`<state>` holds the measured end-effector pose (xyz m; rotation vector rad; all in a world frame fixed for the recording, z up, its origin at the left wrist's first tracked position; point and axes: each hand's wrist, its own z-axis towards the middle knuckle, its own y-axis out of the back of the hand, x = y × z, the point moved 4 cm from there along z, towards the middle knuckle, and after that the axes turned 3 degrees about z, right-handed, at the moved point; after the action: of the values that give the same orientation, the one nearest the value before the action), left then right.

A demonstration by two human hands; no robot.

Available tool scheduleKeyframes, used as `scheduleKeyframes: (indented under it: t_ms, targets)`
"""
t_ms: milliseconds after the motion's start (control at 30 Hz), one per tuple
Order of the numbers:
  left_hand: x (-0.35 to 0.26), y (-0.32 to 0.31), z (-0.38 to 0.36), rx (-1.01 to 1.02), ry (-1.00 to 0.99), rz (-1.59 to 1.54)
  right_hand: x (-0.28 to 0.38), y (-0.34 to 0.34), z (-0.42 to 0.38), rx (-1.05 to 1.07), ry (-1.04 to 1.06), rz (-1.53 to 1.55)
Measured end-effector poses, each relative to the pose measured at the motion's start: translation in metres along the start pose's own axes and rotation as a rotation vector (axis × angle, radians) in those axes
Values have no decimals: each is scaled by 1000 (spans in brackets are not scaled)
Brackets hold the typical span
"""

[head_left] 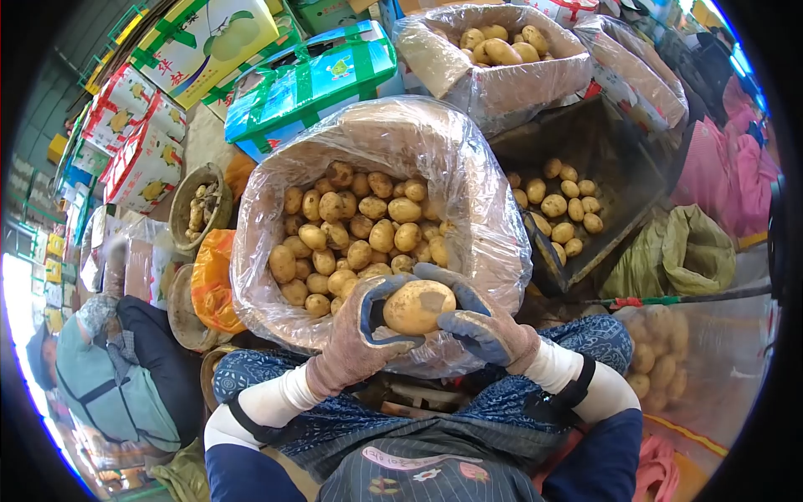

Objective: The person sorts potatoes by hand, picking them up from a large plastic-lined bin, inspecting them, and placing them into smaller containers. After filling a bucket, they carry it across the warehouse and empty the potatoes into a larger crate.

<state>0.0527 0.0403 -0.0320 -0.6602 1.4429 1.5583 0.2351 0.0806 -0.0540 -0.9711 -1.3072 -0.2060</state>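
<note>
Two gloved hands, left (pixel 355 339) and right (pixel 485 322), grip one round, tan potato (pixel 418 306) between them over the near rim of a clear plastic-lined box (pixel 493 251), already nearly full of potatoes; more loose potatoes (pixel 559 207) wait in the dark bin at its right edge.

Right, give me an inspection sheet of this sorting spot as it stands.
Surface: no table; work is over the lap, by the plastic-lined box.
Job's things: one potato, held over the box of potatoes.
Clutter: second lined box of potatoes, dark crate with loose ones, basket, orange bag, green sack.
Grippers: left hand and right hand, both gloved, cup the potato together.
Cables: nothing seen.
Surroundings: stacked printed cartons; another person sits alongside.
</note>
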Motion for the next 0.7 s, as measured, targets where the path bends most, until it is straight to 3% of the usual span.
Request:
scheduleKeyframes:
  t_ms: [233,367,433,567,633,700]
  targets:
    - [-8,-3,-2,-40,-52,217,-16,-5,3,-93,19,100]
    - [2,-13,-14,-68,-24,189,-30,-6,1,-137,-25,146]
    - [1,-16,-19,-83,-63,258,-34,-6,-2,-132,18,-76]
    - [-2,-20,-23,-63,-89,249,-30,-9,-3,-142,53,-233]
    - [-6,-17,-21,-74,-125,261,-26,-9,-1,-270,-128,58]
    - [-9,-10,-12,-81,-175,274,-24,1,-3,-190,-98,-70]
